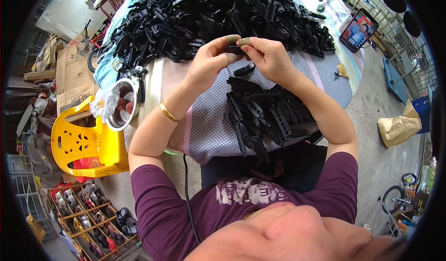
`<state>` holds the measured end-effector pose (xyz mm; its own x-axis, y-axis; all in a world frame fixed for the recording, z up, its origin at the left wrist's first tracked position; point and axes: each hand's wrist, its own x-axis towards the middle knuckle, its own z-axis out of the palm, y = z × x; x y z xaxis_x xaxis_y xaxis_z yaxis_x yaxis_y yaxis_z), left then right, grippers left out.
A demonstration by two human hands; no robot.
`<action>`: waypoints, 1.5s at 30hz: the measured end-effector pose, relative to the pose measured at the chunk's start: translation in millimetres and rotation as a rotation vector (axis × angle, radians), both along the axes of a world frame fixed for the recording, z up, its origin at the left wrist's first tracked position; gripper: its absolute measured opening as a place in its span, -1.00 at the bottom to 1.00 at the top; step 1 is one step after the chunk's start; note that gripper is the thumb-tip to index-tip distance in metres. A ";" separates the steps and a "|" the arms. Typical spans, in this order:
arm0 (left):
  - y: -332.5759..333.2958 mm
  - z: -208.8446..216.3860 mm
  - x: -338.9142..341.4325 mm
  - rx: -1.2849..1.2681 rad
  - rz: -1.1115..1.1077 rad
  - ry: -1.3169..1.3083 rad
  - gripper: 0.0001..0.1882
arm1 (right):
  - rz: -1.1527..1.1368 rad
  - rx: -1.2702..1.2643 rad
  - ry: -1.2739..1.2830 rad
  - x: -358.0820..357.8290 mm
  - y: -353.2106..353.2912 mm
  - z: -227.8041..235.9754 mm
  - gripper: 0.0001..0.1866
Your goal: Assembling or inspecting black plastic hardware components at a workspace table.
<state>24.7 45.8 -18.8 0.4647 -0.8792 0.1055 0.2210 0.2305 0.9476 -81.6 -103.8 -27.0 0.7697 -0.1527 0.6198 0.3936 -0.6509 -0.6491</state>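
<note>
Over the table, my left hand [211,61] and my right hand [272,59] meet, fingers pinched together on a small black plastic part [236,50]. Most of that part is hidden by my fingers. Brownish-grey coverings wrap some of my fingertips. Just below my hands a loose black piece [244,70] lies on the dotted tablecloth [204,117]. A smaller heap of black plastic parts [274,114] rests close to me, near the table's front edge. Beyond my hands a large pile of similar black parts [218,14] spreads across the far side of the table.
A metal bowl [121,121] with clear plastic and reddish round things is at the left, beside a yellow plastic chair [88,140]. A phone [358,30] stands at the right of the table. On the floor are a shoe rack [88,210] and a brown paper bag [398,127].
</note>
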 end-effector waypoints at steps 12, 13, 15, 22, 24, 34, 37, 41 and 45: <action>2.2 1.3 -3.5 0.124 0.180 -0.323 -0.59 | -0.062 -0.358 -0.071 -1.2 -5.0 5.3 -0.80; 1.8 0.6 -3.2 0.123 0.182 -0.323 -0.59 | -0.061 -0.360 -0.071 -1.7 -5.0 4.8 -0.80; 1.0 -1.0 -2.2 0.119 0.199 -0.322 -0.56 | -0.078 -0.422 -0.028 -4.5 -4.5 4.2 -0.71; 4.4 8.5 -10.3 0.103 0.271 -0.633 -0.55 | -0.062 -0.479 -0.153 -6.0 -21.0 19.7 -0.46; 5.2 9.6 -12.1 0.136 0.319 -0.854 -0.57 | 0.057 -0.239 0.208 -9.7 -19.3 18.3 -0.53; 5.8 13.4 -7.6 -0.036 0.306 -0.823 -0.56 | -0.074 -0.543 -0.035 -11.7 -20.2 17.6 -0.68; 11.9 20.6 -8.0 0.062 0.308 -0.964 -0.57 | 0.226 0.094 0.337 -7.9 -28.0 17.8 -0.68; 14.3 24.3 -26.3 0.154 -0.144 -1.061 -0.58 | 0.240 -0.133 0.288 -4.9 -33.8 11.7 -0.71; 0.3 24.0 -21.5 0.056 -0.143 -1.107 -0.69 | 0.203 -0.515 0.313 0.5 -28.7 -8.6 -0.83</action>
<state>3.2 46.0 5.2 0.0326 -0.9334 0.3573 -0.7303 0.2219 0.6461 -81.1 -132.5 -35.6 0.9088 0.2729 0.3156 0.3841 -0.8426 -0.3775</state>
